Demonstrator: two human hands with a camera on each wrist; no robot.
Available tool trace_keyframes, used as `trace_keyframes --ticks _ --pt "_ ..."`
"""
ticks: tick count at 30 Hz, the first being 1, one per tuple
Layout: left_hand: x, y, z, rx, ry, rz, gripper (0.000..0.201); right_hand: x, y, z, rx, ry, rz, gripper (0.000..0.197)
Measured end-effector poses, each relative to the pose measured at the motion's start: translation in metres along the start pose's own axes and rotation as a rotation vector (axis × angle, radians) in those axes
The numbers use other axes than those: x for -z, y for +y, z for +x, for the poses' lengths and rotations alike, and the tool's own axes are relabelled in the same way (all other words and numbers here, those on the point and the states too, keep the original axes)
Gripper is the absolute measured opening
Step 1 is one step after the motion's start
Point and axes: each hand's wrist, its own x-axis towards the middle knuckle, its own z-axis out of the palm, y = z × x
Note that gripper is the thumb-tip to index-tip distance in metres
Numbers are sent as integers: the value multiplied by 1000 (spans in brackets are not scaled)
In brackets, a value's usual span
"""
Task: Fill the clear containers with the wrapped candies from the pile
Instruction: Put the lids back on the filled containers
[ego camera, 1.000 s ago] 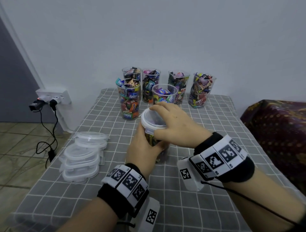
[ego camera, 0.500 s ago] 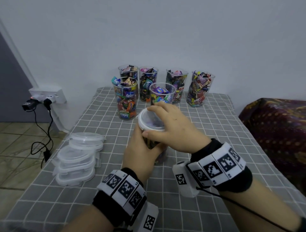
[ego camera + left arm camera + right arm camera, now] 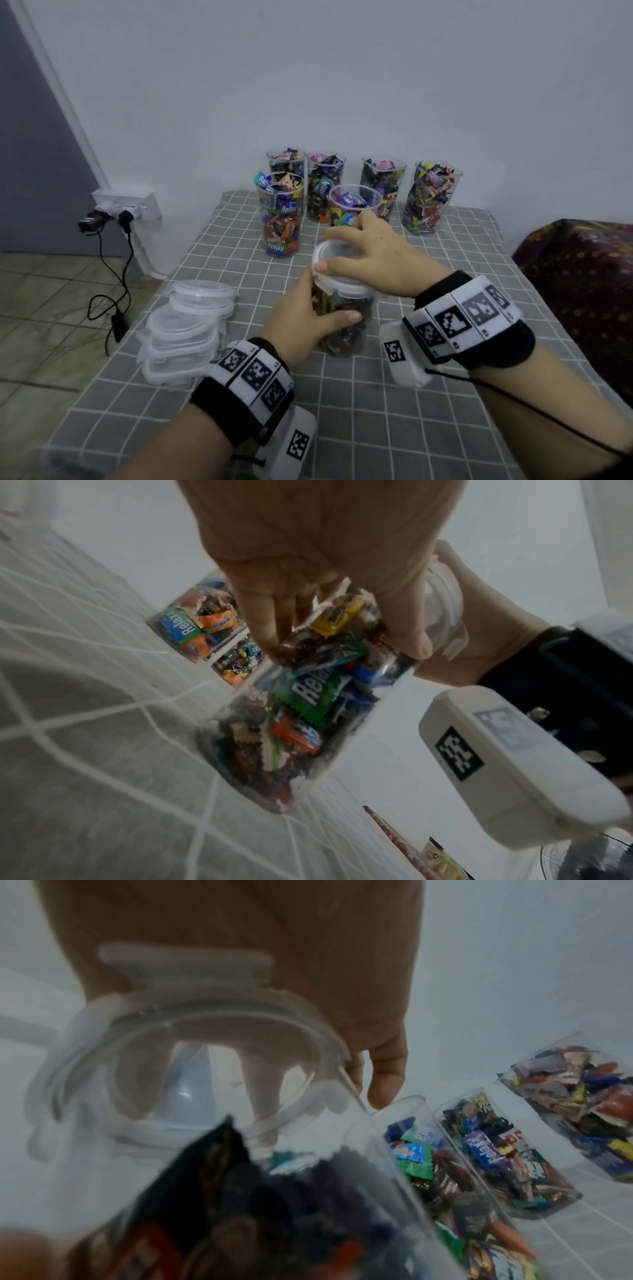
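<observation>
Clear plastic jar (image 3: 346, 318), full of wrapped candies (image 3: 308, 696), stood on the checked tablecloth (image 3: 376, 428) near the middle of the table. The left hand (image 3: 301, 329) was wrapped around its side, gripping it. The right hand (image 3: 380, 260) lay over the white lid (image 3: 337, 260) on top, fingers curled round its rim. Six more filled jars (image 3: 430, 198) stood behind, by the wall; spare lids (image 3: 186, 329) were stacked to the left.
</observation>
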Motion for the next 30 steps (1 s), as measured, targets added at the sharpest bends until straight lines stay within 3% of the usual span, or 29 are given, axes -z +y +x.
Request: trace_keyframes --ticks 3,13,17,20,21,24,27,28,30 --pt "0 -1 0 -12 -7 7 71 -3 1 1 -16 4 62 55" --pt "3 2 -1 -12 -39 7 71 -3 -1 4 -72 -42 35 73" --pt "5 3 1 -8 -60 -52 78 -11 7 -7 -50 131 327 52" --pt "12 1 4 -3 10 -160 93 -32 23 -25 -48 244 716 74" --pt "14 0 5 -4 27 -192 99 -41 28 -31 -47 260 779 73" --pt "15 -2 6 3 28 -182 101 -62 27 -42 -57 304 874 69" --pt "6 2 4 1 9 -37 85 -66 18 -39 -21 429 838 99" --pt "2 3 3 -4 18 24 80 -66 14 -37 -18 467 836 100" --pt "-3 5 0 -19 58 98 79 -68 9 -34 13 523 895 81"
